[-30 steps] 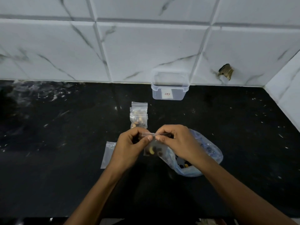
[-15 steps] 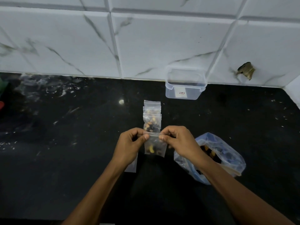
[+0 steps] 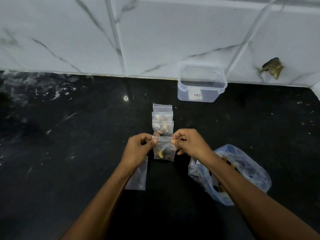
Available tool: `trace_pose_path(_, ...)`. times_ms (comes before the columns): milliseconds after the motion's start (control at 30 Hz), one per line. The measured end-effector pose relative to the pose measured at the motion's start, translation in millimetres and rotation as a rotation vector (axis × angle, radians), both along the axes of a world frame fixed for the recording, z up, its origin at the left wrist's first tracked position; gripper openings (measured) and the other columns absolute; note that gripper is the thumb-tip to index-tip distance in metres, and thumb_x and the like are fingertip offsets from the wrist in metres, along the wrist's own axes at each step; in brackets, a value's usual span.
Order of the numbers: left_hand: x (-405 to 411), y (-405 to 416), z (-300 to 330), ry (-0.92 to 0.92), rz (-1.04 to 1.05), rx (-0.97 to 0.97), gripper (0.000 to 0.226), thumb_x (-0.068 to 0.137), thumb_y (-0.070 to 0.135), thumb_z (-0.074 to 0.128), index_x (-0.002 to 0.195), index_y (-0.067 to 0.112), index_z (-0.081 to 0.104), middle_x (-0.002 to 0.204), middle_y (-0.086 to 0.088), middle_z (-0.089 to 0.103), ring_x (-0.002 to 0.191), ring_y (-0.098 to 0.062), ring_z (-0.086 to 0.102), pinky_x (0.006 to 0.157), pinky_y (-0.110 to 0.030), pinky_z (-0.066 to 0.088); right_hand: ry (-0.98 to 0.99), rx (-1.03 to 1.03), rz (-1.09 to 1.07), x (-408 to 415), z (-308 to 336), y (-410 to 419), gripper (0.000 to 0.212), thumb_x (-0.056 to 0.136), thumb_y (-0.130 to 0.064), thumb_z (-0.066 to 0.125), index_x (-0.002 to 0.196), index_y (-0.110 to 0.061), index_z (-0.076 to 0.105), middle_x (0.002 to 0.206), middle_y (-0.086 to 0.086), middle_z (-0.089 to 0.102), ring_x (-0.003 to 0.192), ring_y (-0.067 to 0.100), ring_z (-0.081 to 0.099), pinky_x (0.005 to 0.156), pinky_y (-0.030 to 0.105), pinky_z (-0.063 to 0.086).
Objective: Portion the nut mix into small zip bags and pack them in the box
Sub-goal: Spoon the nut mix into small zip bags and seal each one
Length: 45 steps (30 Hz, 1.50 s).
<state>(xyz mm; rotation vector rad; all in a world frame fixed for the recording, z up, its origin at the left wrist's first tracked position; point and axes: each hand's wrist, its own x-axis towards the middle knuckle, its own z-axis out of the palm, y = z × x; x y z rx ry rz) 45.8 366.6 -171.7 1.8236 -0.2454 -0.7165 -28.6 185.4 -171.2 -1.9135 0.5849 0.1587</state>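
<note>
Clear plastic, thin and slack, is what I have pinched between both hands: the small zip bag (image 3: pixel 164 149) hangs by its top strip, my left hand (image 3: pixel 138 150) nipping the left corner between thumb and forefinger and my right hand (image 3: pixel 189 143) nipping the right one, a cashew and some dark pieces settled in its bottom. A second ago the strip was bunched between my fingertips over the mouth of the big nut-mix bag (image 3: pixel 230 174); now it is drawn out flat and taut, and the little bag has come away to the left, apart from the big one, which lies open on the black counter (image 3: pixel 69 170) under my right forearm. I read that as the seal just pressed along its length — this portion looks closed, though the strip is too fine here for me to be sure it has caught all the way. It hangs just short of the row of filled zip bags (image 3: pixel 162 122), which lie overlapping on the counter and run toward the clear plastic box (image 3: pixel 201 84) by the tiled wall (image 3: pixel 155 40). The box looks empty, so none of the packing is done yet. An empty zip bag (image 3: pixel 138 177) lies flat beneath my left wrist — so I judge there is at least one more portion to fill after I set this one down with the rest.
</note>
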Motion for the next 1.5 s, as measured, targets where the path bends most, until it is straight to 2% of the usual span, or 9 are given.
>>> trace_pose_path(300, 24.7, -14.8, -19.0, -0.089, 0.047, 0.145, 0.006, 0.092, 0.018, 0.067, 0.089, 0.02, 0.072, 0.088, 0.003, 0.073, 0.086, -0.014, 0.07, 0.084, -0.037, 0.058, 0.056, -0.104, -0.071, 25.4, -10.1, -5.9, 0.018, 0.086, -0.008, 0.067, 0.076, -0.022, 0.064, 0.077, -0.002, 0.066, 0.072, 0.011, 0.065, 0.063, 0.028, 0.059)
trace_pose_path(567, 31.8, -23.1, -27.9, -0.14, 0.085, 0.215, 0.006, 0.091, 0.018, 0.068, 0.089, 0.021, 0.072, 0.088, 0.005, 0.072, 0.086, -0.012, 0.068, 0.082, -0.031, 0.057, 0.1, -0.278, -0.102, 32.0, -19.8, -3.8, 0.015, 0.085, -0.014, 0.068, 0.076, -0.025, 0.065, 0.072, -0.01, 0.062, 0.071, 0.011, 0.063, 0.07, 0.039, 0.059)
trace_pose_path(733, 27.4, 0.3, -19.3, -0.164, 0.114, 0.245, 0.01, 0.095, 0.021, 0.063, 0.101, 0.026, 0.069, 0.098, 0.009, 0.069, 0.094, -0.006, 0.064, 0.083, -0.026, 0.052, 0.07, -0.453, -0.093, 22.5, -8.7, -0.7, 0.018, 0.085, -0.017, 0.067, 0.101, -0.022, 0.062, 0.094, -0.005, 0.061, 0.085, 0.013, 0.06, 0.069, 0.028, 0.049)
trace_pose_path(833, 13.9, 30.6, -11.5, -0.24, 0.122, 0.33, 0.01, 0.096, 0.023, 0.061, 0.1, 0.028, 0.068, 0.095, 0.016, 0.064, 0.093, -0.001, 0.06, 0.076, -0.02, 0.046, -0.01, -0.512, -0.108, 10.6, 4.4, 11.0, 0.015, 0.087, -0.018, 0.064, 0.101, -0.023, 0.061, 0.092, -0.006, 0.061, 0.082, 0.01, 0.059, 0.066, 0.026, 0.048)
trace_pose_path(1000, -17.9, 76.7, -9.0, -0.304, 0.161, 0.579, 0.015, 0.094, 0.028, 0.062, 0.101, 0.021, 0.073, 0.098, 0.003, 0.073, 0.09, -0.013, 0.065, 0.07, -0.022, 0.043, 0.074, -0.321, 0.041, -7.4, 10.6, 60.8, 0.009, 0.09, -0.024, 0.061, 0.084, -0.022, 0.068, 0.077, -0.007, 0.067, 0.07, 0.008, 0.064, 0.064, 0.024, 0.053)
trace_pose_path(1100, -33.3, 86.5, -13.2, -0.24, 0.157, 0.686, 0.02, 0.09, 0.034, 0.064, 0.103, 0.02, 0.072, 0.099, 0.001, 0.073, 0.097, -0.023, 0.067, 0.076, -0.026, 0.045, 0.176, -0.252, 0.141, -15.1, -1.7, 91.9, 0.02, 0.087, -0.025, 0.059, 0.074, -0.013, 0.068, 0.072, 0.005, 0.069, 0.066, 0.019, 0.067, 0.066, 0.037, 0.059)
trace_pose_path(1233, -42.0, 84.8, -18.2, -0.17, 0.165, 0.679, 0.006, 0.088, 0.032, 0.065, 0.085, 0.028, 0.067, 0.085, 0.003, 0.072, 0.089, -0.022, 0.068, 0.078, -0.031, 0.053, 0.237, -0.206, 0.149, -19.2, -16.5, 114.6, 0.016, 0.082, -0.02, 0.059, 0.074, -0.01, 0.068, 0.073, 0.009, 0.07, 0.069, 0.025, 0.069, 0.068, 0.041, 0.06)
trace_pose_path(1333, -45.5, 83.2, -18.4, -0.123, 0.176, 0.658, 0.017, 0.087, 0.027, 0.064, 0.07, 0.029, 0.061, 0.077, 0.004, 0.071, 0.079, -0.018, 0.069, 0.077, -0.035, 0.057, 0.245, -0.144, 0.1, -17.3, -21.0, 119.3, 0.014, 0.08, -0.018, 0.059, 0.075, -0.011, 0.07, 0.076, 0.01, 0.072, 0.074, 0.026, 0.07, 0.071, 0.044, 0.059)
trace_pose_path(1500, -52.7, 81.0, -19.6, -0.058, 0.177, 0.576, 0.016, 0.091, 0.025, 0.066, 0.076, 0.019, 0.069, 0.074, -0.002, 0.071, 0.073, -0.017, 0.068, 0.074, -0.038, 0.059, 0.26, -0.065, 0.059, -19.9, -21.6, 118.1, 0.011, 0.084, -0.011, 0.059, 0.082, -0.015, 0.068, 0.081, 0.009, 0.073, 0.075, 0.023, 0.071, 0.07, 0.039, 0.061)
